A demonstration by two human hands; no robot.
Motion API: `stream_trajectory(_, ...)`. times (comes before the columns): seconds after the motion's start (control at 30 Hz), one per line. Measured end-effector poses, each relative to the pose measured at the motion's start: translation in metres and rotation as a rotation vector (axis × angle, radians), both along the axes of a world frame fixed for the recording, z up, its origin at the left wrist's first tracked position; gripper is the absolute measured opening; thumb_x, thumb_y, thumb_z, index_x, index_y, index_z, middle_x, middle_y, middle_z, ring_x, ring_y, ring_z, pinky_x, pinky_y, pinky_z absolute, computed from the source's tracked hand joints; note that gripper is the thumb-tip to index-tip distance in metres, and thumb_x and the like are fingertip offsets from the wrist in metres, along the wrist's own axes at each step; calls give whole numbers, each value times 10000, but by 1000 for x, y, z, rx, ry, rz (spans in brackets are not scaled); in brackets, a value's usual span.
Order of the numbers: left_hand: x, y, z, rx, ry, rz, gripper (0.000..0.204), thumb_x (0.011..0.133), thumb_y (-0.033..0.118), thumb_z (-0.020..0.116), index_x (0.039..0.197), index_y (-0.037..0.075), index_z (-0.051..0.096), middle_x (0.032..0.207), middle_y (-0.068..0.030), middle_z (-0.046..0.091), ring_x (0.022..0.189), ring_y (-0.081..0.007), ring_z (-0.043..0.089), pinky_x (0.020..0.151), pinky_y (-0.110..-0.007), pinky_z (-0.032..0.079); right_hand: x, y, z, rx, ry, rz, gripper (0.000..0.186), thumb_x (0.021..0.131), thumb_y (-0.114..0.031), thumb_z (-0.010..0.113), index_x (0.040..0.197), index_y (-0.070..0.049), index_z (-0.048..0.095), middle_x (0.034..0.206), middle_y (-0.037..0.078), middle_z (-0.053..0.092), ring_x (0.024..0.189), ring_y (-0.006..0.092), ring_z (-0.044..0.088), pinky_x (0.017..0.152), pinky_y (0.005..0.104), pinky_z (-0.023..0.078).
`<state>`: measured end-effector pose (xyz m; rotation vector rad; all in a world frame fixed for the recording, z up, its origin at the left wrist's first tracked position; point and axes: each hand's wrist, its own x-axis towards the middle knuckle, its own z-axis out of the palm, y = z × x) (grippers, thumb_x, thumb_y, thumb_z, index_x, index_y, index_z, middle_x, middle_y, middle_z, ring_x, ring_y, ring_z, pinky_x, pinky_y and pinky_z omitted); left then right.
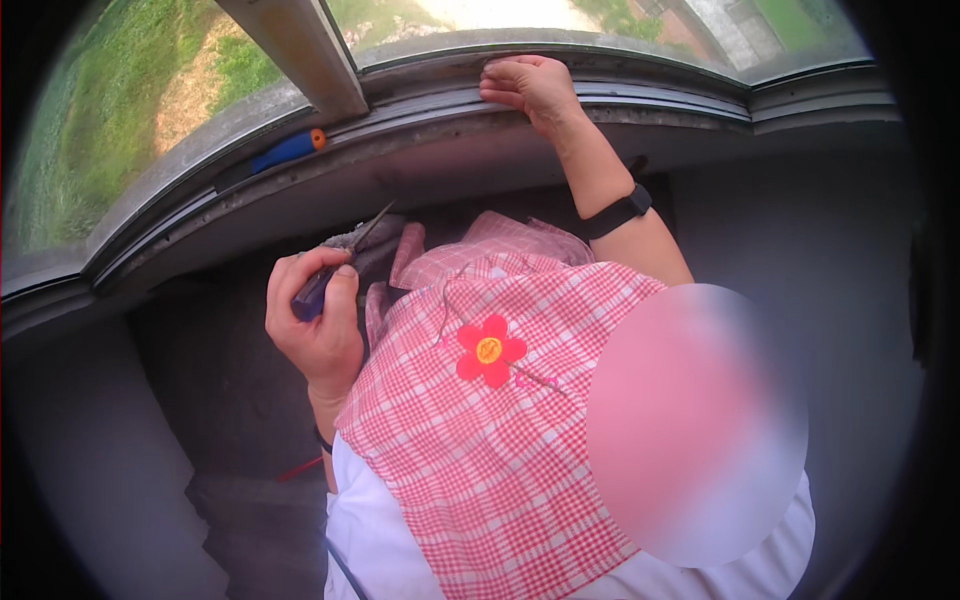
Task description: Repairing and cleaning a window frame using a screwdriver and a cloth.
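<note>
By the window (pixel 460 18), the left hand (pixel 322 335) holds a screwdriver (pixel 312 297) and the right hand (pixel 538 88) is up at the track (pixel 650 97).
In the head view, the left fingers and thumb are clamped on the screwdriver's purple handle, lower than the track and near the apron (pixel 430 440). The thin metal end sticks up and to the right, well apart from the right hand. The right fingers are bent and bunched, but I cannot tell if the tips meet or pinch something small. A dark band (pixel 617 212) goes around the right wrist. A tool with a blue and orange handle (pixel 285 152) lies along the track, near the foot of the window post (pixel 318 65). The apron has red and white checks and a red flower (pixel 490 350) with a yellow middle.
</note>
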<state>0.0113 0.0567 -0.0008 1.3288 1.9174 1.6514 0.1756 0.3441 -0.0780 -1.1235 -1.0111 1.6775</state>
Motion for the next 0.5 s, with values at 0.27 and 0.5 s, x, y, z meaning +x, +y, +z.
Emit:
stream_trajectory(0.27, -1, 2, -2, 6, 17, -2, 121, 789, -72, 579, 889, -36, 635, 877, -64, 608, 803, -123, 572, 715, -232, 447, 3, -5, 10, -15, -1, -10, 214, 801, -47, 730, 921, 96, 627, 844, 168, 674, 681, 217, 690, 587, 293, 618)
stream_trajectory(0.5, -1, 3, -4, 3, 11, 18, 138, 757, -82, 591, 874, -28, 641, 858, -70, 615, 801, -146, 588, 730, -250, 461, -4, -9, -1, 8, -32, -50, 172, 807, -81, 738, 855, 49, 636, 772, 127, 681, 619, 178, 676, 536, 280, 595)
